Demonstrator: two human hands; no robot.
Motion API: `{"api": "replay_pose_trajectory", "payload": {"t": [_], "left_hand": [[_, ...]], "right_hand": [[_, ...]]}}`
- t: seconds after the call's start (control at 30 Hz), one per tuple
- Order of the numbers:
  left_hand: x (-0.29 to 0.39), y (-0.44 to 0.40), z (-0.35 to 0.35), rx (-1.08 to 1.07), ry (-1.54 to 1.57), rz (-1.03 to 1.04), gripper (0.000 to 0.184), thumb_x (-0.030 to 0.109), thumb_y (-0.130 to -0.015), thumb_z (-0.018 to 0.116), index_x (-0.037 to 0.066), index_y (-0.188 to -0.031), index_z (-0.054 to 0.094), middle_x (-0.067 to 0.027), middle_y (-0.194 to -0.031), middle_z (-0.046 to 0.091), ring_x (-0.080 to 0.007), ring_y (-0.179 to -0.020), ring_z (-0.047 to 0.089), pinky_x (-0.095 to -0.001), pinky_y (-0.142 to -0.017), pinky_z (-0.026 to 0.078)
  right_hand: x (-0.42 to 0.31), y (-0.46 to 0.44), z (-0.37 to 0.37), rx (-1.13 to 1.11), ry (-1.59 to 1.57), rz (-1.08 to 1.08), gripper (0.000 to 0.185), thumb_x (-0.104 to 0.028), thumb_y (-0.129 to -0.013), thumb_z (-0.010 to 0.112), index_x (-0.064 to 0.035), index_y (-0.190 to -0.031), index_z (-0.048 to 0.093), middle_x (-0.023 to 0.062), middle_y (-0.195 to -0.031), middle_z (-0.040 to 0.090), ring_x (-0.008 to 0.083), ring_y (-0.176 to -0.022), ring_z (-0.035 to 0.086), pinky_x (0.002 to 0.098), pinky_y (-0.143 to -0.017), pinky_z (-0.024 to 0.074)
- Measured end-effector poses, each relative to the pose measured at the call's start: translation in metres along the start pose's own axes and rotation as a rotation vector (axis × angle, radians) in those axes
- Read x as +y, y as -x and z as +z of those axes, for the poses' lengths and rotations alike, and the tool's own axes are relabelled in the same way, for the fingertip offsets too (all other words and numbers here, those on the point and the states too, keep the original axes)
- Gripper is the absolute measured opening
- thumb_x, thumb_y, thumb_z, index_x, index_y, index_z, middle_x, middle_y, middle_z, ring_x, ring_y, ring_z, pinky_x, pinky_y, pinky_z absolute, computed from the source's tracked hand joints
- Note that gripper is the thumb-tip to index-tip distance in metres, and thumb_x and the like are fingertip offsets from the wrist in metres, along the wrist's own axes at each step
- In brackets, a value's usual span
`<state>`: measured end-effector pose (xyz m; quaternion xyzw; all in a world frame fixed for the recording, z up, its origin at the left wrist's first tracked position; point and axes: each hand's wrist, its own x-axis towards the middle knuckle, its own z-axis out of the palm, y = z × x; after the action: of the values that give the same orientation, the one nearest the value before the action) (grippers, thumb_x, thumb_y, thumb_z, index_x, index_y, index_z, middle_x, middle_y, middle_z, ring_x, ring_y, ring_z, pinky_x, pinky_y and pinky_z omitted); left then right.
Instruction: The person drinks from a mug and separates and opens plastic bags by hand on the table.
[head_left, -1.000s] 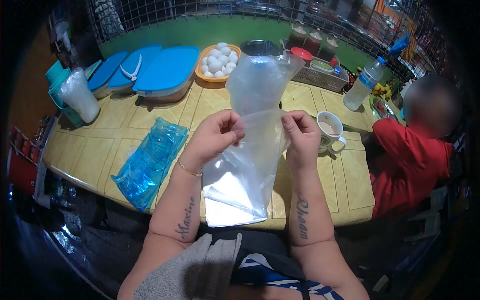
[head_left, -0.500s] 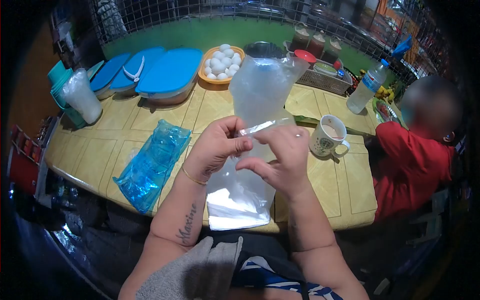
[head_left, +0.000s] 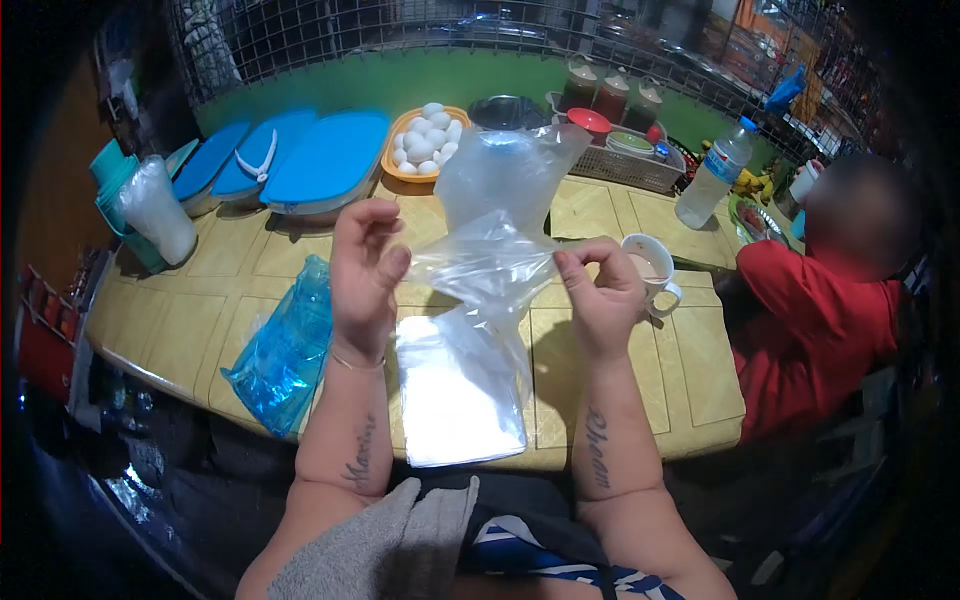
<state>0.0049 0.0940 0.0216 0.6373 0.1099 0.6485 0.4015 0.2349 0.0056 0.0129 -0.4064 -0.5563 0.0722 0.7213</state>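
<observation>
A thin clear plastic bag (head_left: 485, 262) stretches sideways in front of me, above the table. My right hand (head_left: 606, 295) pinches its right edge between thumb and fingers. At the bag's left end, my left hand (head_left: 366, 270) has thumb and fingers apart, close to the plastic. Below lies a flat stack of shiny clear bags (head_left: 462, 400) at the table's near edge. Farther back is a pale, translucent plastic sheet or bag (head_left: 495, 180), partly hidden by the stretched one. A blue plastic package (head_left: 280, 350) rests left of the stack, beside my left forearm.
A mug of drink (head_left: 650, 262) stands right behind my right hand. Blue-lidded containers (head_left: 328, 155), a bowl of eggs (head_left: 425, 145) and a basket (head_left: 630, 168) line the back. A water bottle (head_left: 715, 172) stands near a person in red (head_left: 820, 330) at the right.
My hands have moved apart, left hand leftward and right hand slightly right. The bag between them is now spread wide. My left fingers have opened from a pinch.
</observation>
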Motion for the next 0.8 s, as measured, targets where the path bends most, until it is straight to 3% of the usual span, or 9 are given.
{"api": "replay_pose_trajectory", "payload": {"t": [0.07, 0.17, 0.23, 0.27, 0.4, 0.57, 0.6, 0.7, 0.8], "left_hand": [[0.033, 0.001, 0.014, -0.036, -0.522, 0.288, 0.038, 0.025, -0.074, 0.079, 0.007, -0.103, 0.062, -0.0084, -0.106, 0.058, -0.0257, -0.100, 0.054, -0.0385, -0.093, 0.041], [0.081, 0.005, 0.053, -0.313, -0.977, 0.382, 0.035, 0.032, -0.073, 0.082, 0.008, -0.093, 0.067, -0.0077, -0.091, 0.061, -0.0255, -0.093, 0.058, -0.0377, -0.090, 0.041], [0.077, 0.012, 0.056, -0.459, -0.920, 0.248, 0.029, 0.028, -0.070, 0.083, 0.009, -0.087, 0.068, -0.0072, -0.085, 0.062, -0.0268, -0.085, 0.058, -0.0375, -0.086, 0.042], [0.077, 0.013, 0.056, -0.534, -0.888, 0.183, 0.027, 0.025, -0.069, 0.083, 0.009, -0.085, 0.069, -0.0070, -0.081, 0.063, -0.0274, -0.082, 0.059, -0.0374, -0.084, 0.043], [0.092, -0.002, 0.055, -0.633, -0.495, 0.115, 0.021, 0.022, -0.076, 0.081, 0.007, -0.085, 0.070, -0.0065, -0.082, 0.065, -0.0223, -0.077, 0.061, -0.0351, -0.079, 0.045], [0.091, -0.014, 0.055, -0.447, 0.180, -0.154, 0.013, 0.013, -0.087, 0.075, 0.001, -0.087, 0.068, -0.0046, -0.084, 0.066, -0.0145, -0.081, 0.063, -0.0279, -0.074, 0.049], [0.091, -0.015, 0.057, -0.301, 0.246, -0.243, 0.033, 0.030, -0.087, 0.076, -0.002, -0.084, 0.067, -0.0085, -0.087, 0.066, -0.0167, -0.081, 0.061, -0.0286, -0.075, 0.048], [0.062, -0.043, 0.035, -0.267, 0.487, -0.401, 0.028, 0.026, -0.096, 0.063, -0.001, -0.099, 0.068, -0.0149, -0.098, 0.069, -0.0239, -0.092, 0.066, -0.0378, -0.086, 0.053], [0.059, -0.053, 0.046, -0.052, 0.723, -0.641, 0.029, 0.024, -0.098, 0.058, -0.001, -0.109, 0.067, -0.0072, -0.096, 0.070, -0.0171, -0.082, 0.066, -0.0341, -0.080, 0.054]], "right_hand": [[-0.002, 0.002, 0.001, -0.070, 0.133, -0.098, 0.015, -0.002, -0.082, 0.076, -0.0054, -0.084, 0.061, 0.0063, -0.092, 0.068, 0.0172, -0.086, 0.060, 0.0310, -0.084, 0.0462], [-0.019, 0.003, 0.015, -0.062, -0.207, -0.112, 0.017, -0.002, -0.085, 0.073, -0.0071, -0.089, 0.056, 0.0097, -0.102, 0.069, 0.0210, -0.097, 0.061, 0.0362, -0.098, 0.0411], [-0.030, 0.006, 0.017, -0.127, -0.411, -0.084, 0.019, -0.004, -0.087, 0.071, -0.0086, -0.092, 0.053, 0.0135, -0.112, 0.068, 0.0234, -0.108, 0.061, 0.0404, -0.108, 0.0360], [-0.032, 0.007, 0.009, -0.196, -0.436, -0.075, 0.019, -0.005, -0.088, 0.071, -0.0087, -0.092, 0.053, 0.0138, -0.113, 0.067, 0.0232, -0.110, 0.061, 0.0406, -0.108, 0.0355], [-0.031, 0.002, 0.000, -0.239, -0.359, -0.179, 0.024, -0.015, -0.085, 0.077, -0.0055, -0.093, 0.057, 0.0037, -0.092, 0.064, 0.0169, -0.083, 0.058, 0.0354, -0.093, 0.0402], [-0.025, -0.021, -0.031, -0.559, -0.004, -0.129, 0.032, -0.028, -0.077, 0.084, -0.0032, -0.079, 0.064, 0.0019, -0.078, 0.059, 0.0134, -0.073, 0.050, 0.0307, -0.072, 0.0411], [-0.027, -0.023, -0.032, -0.570, -0.250, 0.140, 0.034, -0.031, -0.077, 0.082, -0.0038, -0.070, 0.064, 0.0044, -0.084, 0.061, 0.0146, -0.076, 0.053, 0.0300, -0.070, 0.0419], [-0.015, -0.034, -0.024, -0.489, -0.915, 0.261, 0.027, -0.029, -0.089, 0.071, -0.0052, -0.087, 0.059, 0.0123, -0.099, 0.068, 0.0262, -0.095, 0.065, 0.0400, -0.093, 0.0484], [0.009, -0.054, -0.015, -0.531, -1.406, 0.296, 0.025, -0.028, -0.095, 0.065, -0.0073, -0.106, 0.055, 0.0181, -0.112, 0.067, 0.0334, -0.106, 0.065, 0.0503, -0.102, 0.0475]]}}
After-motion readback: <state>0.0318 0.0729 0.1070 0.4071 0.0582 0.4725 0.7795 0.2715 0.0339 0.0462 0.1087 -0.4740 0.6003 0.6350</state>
